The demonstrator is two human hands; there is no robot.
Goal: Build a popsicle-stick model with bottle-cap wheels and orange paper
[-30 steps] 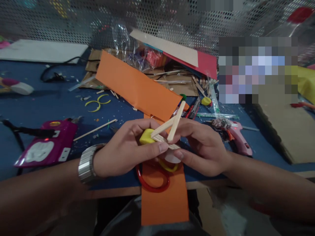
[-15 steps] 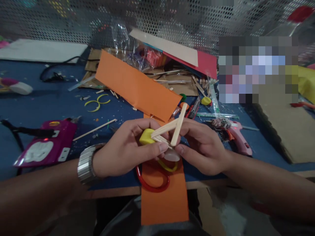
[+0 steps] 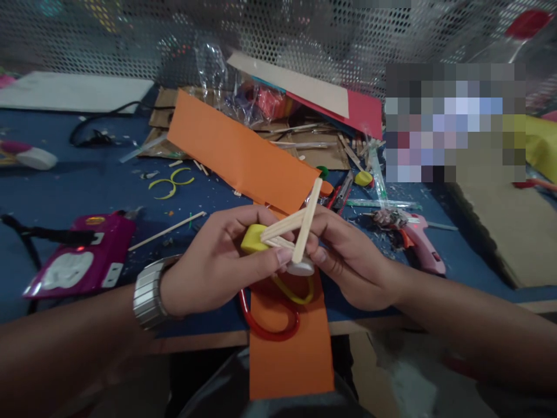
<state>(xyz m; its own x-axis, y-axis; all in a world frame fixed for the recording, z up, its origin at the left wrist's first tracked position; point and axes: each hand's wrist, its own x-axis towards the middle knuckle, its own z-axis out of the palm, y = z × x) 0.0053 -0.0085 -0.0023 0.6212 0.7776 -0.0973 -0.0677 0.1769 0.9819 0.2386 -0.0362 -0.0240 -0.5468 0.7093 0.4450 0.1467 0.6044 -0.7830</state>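
Fingers (image 3: 285, 258) of my left hand (image 3: 209, 267) are curled shut round a yellow cap (image 3: 251, 239), thumb tip pressed onto the lower end of the wooden sticks (image 3: 300, 223). Right hand (image 3: 348, 261) closes in from the other side, fingers pinched on the same stick bundle and on a white cap (image 3: 301, 268) sitting just under the thumbs. So the sticks lie between both sets of fingertips: one stick runs roughly level from the yellow cap toward the right hand, another tilts up and away past the right-hand fingers, its top end free. Can't tell if the sticks are glued or just held together.

Directly below the fingers: red scissors handle (image 3: 267, 322) w/ a yellow loop, lying on an orange paper strip (image 3: 289, 360). Beyond the fingertips, a bigger orange sheet (image 3: 235, 151). Right of the right hand, near it, a pink glue gun (image 3: 420, 244) on the blue table (image 3: 100, 186). Left of my left wrist, w/ its metal watch (image 3: 148, 290), a magenta pouch (image 3: 80, 261); a thin skewer (image 3: 167, 230) between that and the left-hand knuckles.
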